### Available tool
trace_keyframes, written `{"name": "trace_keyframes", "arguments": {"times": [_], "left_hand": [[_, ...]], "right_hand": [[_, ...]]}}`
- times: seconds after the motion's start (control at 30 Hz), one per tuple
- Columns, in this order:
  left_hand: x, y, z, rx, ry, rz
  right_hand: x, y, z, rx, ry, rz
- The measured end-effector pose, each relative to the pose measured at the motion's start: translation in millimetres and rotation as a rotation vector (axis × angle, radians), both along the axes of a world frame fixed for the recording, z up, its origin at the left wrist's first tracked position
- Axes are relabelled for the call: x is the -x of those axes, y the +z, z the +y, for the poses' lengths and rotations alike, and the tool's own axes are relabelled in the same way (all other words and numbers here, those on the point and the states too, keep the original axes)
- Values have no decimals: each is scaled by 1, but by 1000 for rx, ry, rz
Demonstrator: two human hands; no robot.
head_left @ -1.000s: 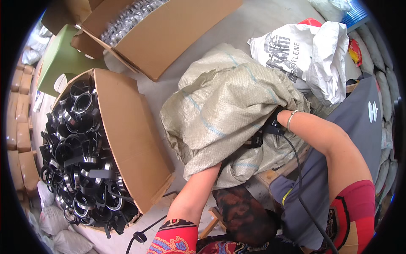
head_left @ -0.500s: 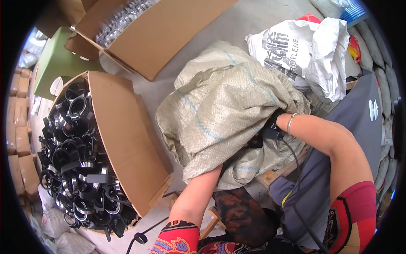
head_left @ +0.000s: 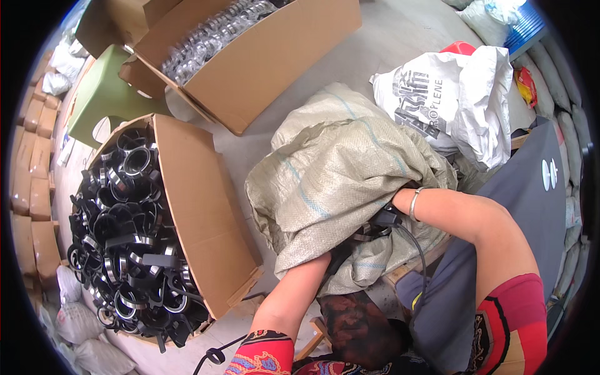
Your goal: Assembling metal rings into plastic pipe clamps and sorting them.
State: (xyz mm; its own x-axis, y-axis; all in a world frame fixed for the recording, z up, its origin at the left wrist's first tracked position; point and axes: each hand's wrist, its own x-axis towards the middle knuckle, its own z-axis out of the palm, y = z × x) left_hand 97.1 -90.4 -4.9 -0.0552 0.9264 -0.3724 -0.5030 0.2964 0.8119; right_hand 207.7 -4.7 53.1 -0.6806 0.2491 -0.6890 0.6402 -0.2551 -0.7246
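Woven sack (head_left: 340, 181): bunched in the middle of the scene, pale with thin blue stripes, draped over both hands, mouth sagging toward the near side.
Left hand: in from the near side under the sack's near edge, hidden past the wrist; fingers apart or clamped, cannot tell.
Right hand (head_left: 402, 199): in from the right, bangle at the wrist, mostly under the sack's right fold, just beside the black part; cannot tell whether clamped on it.
Black part (head_left: 385, 218): plug-shaped, in the sack's mouth between the two wrists, with a black cable (head_left: 423, 262) trailing to the near side.
Dark pieces (head_left: 362, 235): glinting like metal, just left of the black part and slightly nearer, half covered by the sack.
Just changed: right wrist and black part shifted left and nearer against the sack within the last half second; dark pieces a little more exposed; whole view slightly moved too.
Meaning for the work: apparently a narrower gap between the hands, with handling probably inside the sack's mouth and nothing lifted clear.
Left side: open carton (head_left: 203, 206), heaped with black and silver ring-shaped parts (head_left: 128, 250).
Far side: second carton (head_left: 275, 75), holding clear-wrapped items (head_left: 215, 40).
Right side: white printed sack (head_left: 487, 94), farther off than the grey cloth (head_left: 528, 181).
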Motion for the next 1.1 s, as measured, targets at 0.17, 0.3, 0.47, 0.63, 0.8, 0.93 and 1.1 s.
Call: {"name": "trace_keyframes", "arguments": {"times": [0.17, 0.3, 0.47, 0.63, 0.8, 0.93, 1.1], "left_hand": [[-8, 13, 7, 21, 1, -179], [3, 37, 3, 4, -18, -293], [2, 134, -3, 238, 90, -382], [14, 195, -50, 108, -16, -348], [-5, 261, -81, -20, -69, -89], [-16, 315, -91, -224, -84, 14], [-101, 354, -46, -376, -379, 37]], "right_hand": [[1, 26, 4, 91, -98, -12], [-14, 66, 18, 125, -190, 13], [25, 115, -3, 147, -321, 57], [14, 177, -52, -119, -380, 10], [-12, 254, -98, -302, -420, 217], [-26, 282, -110, -550, -401, 383], [-125, 345, -117, -639, -696, 366]]}}
